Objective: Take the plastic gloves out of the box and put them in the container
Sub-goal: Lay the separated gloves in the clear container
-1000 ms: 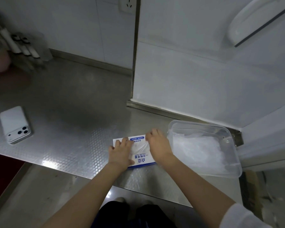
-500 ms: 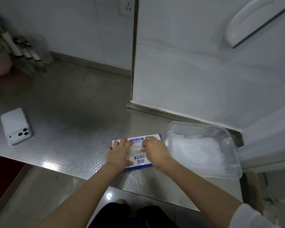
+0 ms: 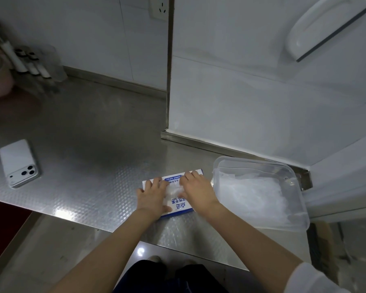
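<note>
While a phone [image 3: 19, 163] lies by the counter's [image 3: 93, 166] left edge, the left hand [image 3: 153, 197] presses flat, fingers straight, on the box [image 3: 181, 206] at the front edge; the right hand [image 3: 197, 192] touches a glove [image 3: 173, 190] there — grip unclear; the container [image 3: 260, 162] sits just right.

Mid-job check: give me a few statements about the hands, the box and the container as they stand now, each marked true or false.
1. The left hand lies flat on the glove box. True.
2. The clear container is empty. False: it holds a pile of plastic gloves.
3. The container stands to the left of the glove box. False: it stands to the right of it.
4. A white phone lies camera side up on the steel counter, well apart from the glove box. True.
5. The right hand is over the container. False: it is on the glove box, beside the left hand.
</note>
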The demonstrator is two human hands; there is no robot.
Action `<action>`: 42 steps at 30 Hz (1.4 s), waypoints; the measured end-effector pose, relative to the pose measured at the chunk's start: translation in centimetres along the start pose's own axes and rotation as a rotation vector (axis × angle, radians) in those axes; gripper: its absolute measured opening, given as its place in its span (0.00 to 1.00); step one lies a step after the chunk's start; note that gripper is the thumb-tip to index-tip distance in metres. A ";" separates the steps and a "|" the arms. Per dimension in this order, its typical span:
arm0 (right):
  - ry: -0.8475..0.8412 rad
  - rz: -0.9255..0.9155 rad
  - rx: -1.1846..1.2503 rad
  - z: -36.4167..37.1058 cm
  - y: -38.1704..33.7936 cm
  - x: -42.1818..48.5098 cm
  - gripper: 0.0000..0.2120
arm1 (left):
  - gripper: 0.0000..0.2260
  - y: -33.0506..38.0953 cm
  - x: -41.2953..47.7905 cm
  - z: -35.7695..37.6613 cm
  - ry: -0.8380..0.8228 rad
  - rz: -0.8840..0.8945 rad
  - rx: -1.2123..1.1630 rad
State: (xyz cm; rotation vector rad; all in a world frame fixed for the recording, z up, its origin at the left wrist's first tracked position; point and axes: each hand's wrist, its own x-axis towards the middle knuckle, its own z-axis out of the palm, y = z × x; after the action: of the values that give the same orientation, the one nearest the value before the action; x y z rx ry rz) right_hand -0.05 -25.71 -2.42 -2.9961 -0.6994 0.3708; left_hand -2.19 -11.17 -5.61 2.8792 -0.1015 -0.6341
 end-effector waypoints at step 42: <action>0.633 0.377 0.886 -5.0 3.6 -3.4 0.12 | 0.34 0.6 -0.2 -0.6 -0.046 -0.021 0.060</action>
State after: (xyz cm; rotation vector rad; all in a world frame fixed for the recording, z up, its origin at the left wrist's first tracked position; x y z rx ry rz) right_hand -0.23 -30.35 2.85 -2.1520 0.0972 -0.2224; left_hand -2.10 -11.61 -4.88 2.9275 -0.0990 -0.7134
